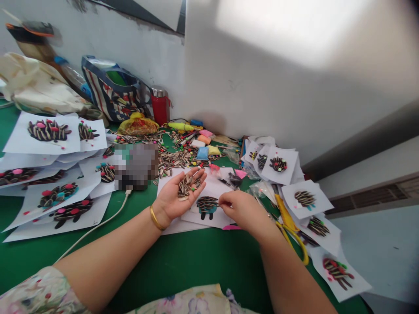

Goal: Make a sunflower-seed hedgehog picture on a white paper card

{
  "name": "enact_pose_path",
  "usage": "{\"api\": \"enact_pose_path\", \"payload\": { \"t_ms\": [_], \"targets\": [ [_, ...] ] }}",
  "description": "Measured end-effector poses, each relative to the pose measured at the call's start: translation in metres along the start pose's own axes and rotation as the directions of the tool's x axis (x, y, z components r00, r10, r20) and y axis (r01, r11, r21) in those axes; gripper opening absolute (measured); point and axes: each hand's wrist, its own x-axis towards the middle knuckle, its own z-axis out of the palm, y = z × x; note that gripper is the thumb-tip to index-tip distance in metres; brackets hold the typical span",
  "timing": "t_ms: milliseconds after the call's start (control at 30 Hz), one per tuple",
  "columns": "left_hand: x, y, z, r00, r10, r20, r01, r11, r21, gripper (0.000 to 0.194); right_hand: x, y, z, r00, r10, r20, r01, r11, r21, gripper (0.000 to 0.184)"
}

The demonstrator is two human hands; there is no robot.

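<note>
My left hand (182, 196) lies palm up over the table with its fingers stretched out, and several striped sunflower seeds (187, 186) rest in the palm. My right hand (240, 208) is closed in a pinch right beside a small hedgehog figure (207, 206) with a blue body and a back covered in seeds. That figure sits on a white sheet of paper (212, 187). Whatever the right fingertips pinch is too small to make out.
A loose heap of seeds (170, 159) and coloured clay blocks (204, 146) lie behind. Finished hedgehog sheets (49, 131) pile up at left and right (304, 200). Yellow scissors (290, 224), a red flask (160, 105), a striped bag (114, 91), a white cable (98, 224) and the green tabletop (183, 257) surround them.
</note>
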Motion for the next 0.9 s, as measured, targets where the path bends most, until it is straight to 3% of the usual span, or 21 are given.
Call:
{"api": "enact_pose_path", "payload": {
  "t_ms": [900],
  "targets": [
    [-0.001, -0.002, 0.003, 0.999, 0.000, -0.046, 0.000, 1.000, 0.007, 0.037, 0.006, -0.013, 0.025, 0.996, -0.087, 0.010, 0.087, 0.962, -0.257, 0.014]
  ]
}}
